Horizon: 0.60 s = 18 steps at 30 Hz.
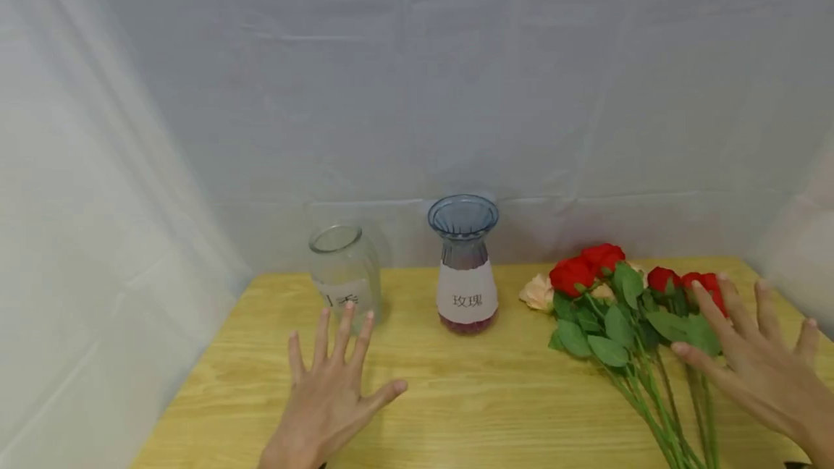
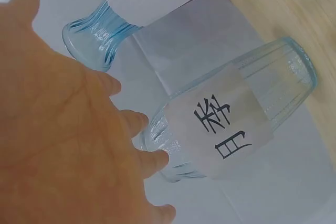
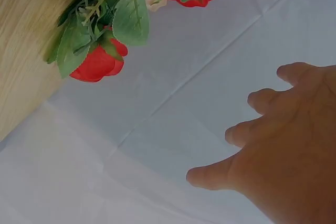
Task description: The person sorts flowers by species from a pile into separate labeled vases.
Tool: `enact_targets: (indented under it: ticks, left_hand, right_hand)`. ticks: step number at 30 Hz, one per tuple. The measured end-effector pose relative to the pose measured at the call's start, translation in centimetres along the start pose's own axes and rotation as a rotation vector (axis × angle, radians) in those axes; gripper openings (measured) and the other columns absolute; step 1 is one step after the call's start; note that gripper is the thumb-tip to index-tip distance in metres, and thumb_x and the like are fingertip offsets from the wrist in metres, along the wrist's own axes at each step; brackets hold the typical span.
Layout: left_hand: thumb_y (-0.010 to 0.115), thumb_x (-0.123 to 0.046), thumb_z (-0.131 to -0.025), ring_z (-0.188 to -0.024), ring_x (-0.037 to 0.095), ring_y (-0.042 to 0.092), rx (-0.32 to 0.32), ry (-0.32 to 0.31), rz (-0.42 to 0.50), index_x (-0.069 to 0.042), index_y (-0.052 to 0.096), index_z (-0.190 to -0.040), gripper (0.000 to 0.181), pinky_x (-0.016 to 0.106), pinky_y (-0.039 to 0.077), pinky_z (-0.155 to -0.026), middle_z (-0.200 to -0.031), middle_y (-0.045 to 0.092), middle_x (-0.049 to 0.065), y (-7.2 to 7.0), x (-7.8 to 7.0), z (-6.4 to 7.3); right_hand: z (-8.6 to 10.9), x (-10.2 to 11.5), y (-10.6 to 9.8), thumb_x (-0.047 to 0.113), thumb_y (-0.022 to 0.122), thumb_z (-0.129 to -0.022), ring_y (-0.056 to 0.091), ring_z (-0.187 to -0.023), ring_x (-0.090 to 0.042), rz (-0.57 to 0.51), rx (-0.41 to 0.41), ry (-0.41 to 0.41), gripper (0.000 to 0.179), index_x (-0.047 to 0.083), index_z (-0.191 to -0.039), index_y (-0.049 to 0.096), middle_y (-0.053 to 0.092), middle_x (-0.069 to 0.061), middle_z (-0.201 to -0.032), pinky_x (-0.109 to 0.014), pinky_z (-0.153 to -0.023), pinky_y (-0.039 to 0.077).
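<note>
My left hand (image 1: 332,389) is spread with straight fingers, holding nothing, in front of a clear glass jar (image 1: 355,277) with a white paper label. In the left wrist view, the jar's label (image 2: 212,121) carries black handwritten characters. To its right stands a blue-topped glass vase (image 1: 464,252), purplish at the base, also labelled. On the right, red roses (image 1: 573,275) and pale peach flowers (image 1: 539,292) with green leaves and long stems lie on the table. My right hand (image 1: 762,360), fingers spread and holding nothing, is nearest these flowers, covering part of them in the head view.
A light wood-grain table (image 1: 482,396) carries everything. Behind it hangs a grey-white sheet (image 1: 417,93), with pale sheeting (image 1: 72,252) at the left side too. The flower stems (image 1: 658,411) run toward the near edge.
</note>
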<state>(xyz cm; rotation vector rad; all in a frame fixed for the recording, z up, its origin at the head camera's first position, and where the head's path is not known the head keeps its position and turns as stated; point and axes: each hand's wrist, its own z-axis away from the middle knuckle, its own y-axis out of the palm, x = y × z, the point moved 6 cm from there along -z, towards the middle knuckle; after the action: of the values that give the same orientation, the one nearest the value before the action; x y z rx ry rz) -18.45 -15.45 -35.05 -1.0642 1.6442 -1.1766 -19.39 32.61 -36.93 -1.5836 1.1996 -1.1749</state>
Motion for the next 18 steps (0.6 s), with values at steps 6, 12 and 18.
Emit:
enact_targets:
  ticks: [6,12,18]
  left_hand:
    - [0.055,-0.071,-0.091,-0.147,0.045,0.023,-0.048,0.064,-0.074,-0.014,0.037,-0.158,0.089,0.076,0.018,-0.107,-0.164,0.026,0.018,-0.2,-0.4,-0.1]
    - [0.077,-0.052,-0.086,-0.123,0.041,0.056,-0.213,0.171,-0.113,-0.006,0.052,-0.146,0.079,0.060,0.049,-0.091,-0.144,0.053,0.022,-1.1,-0.9,-1.0]
    - [0.088,-0.041,-0.077,-0.110,0.040,0.064,-0.384,0.280,-0.057,-0.001,0.060,-0.133,0.073,0.051,0.058,-0.075,-0.129,0.062,0.021,-1.5,-1.7,-1.8]
  right_hand:
    - [-0.3,0.1,-0.5,0.053,0.046,-0.105,-0.005,-0.140,-0.065,-0.039,0.034,-0.003,0.088,0.004,-0.162,0.000,-0.002,-0.034,-0.161,-0.089,-0.092,0.002]
    - [-1.1,0.5,-2.7,0.039,0.063,-0.101,0.061,-0.086,-0.058,-0.024,-0.077,-0.034,0.067,-0.019,-0.131,0.049,0.056,-0.046,-0.113,-0.062,-0.066,0.051]
    - [-1.0,0.3,-3.7,0.031,0.064,-0.102,0.065,-0.070,-0.050,-0.101,-0.200,0.007,0.054,-0.017,-0.123,0.051,0.062,-0.040,-0.095,-0.051,-0.051,0.050]
